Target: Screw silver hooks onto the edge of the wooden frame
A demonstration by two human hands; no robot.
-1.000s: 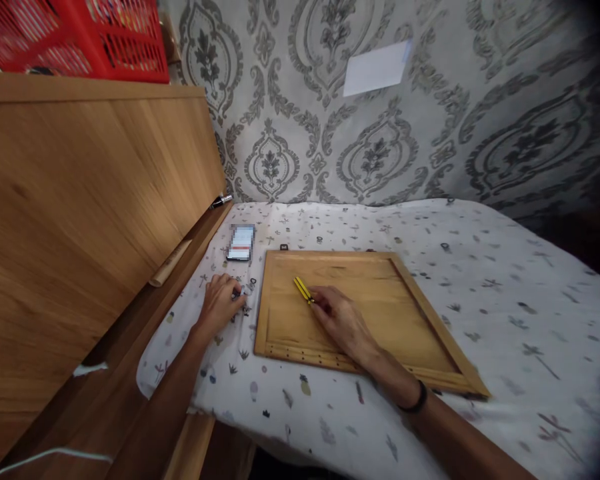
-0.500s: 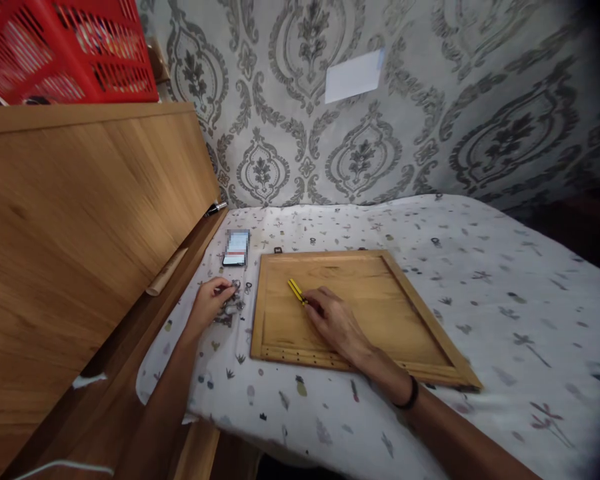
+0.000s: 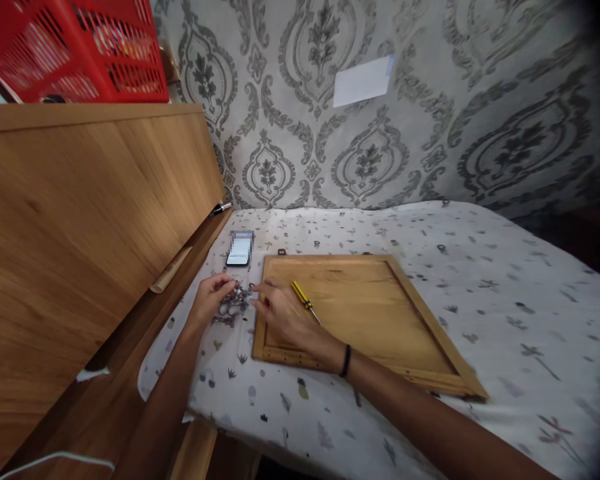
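My left hand (image 3: 211, 300) is closed in a pinch at the left side of a small pile of metal hardware pieces (image 3: 236, 303); whatever is between its fingertips is too small to make out. From the right, my right hand (image 3: 283, 310) reaches over the left edge of a framed wooden panel (image 3: 370, 293) to the same pile. Its thumb and fingers are apart, with nothing seen between them. A screwdriver with a yellow and black handle (image 3: 301, 293) lies on the panel, its shaft partly behind my right hand.
A phone (image 3: 240, 249) lies behind the hardware on the patterned sheet (image 3: 480, 320). Along the left rises a wooden headboard-like board (image 3: 105, 200), with a red plastic basket (image 3: 125, 53) above it. Patterned wallpaper with a white sheet of paper (image 3: 363, 81) covers the back.
My right hand has let go of the screwdriver, which now lies on the panel, and has moved left to the hardware pile. My left hand stays beside the pile.
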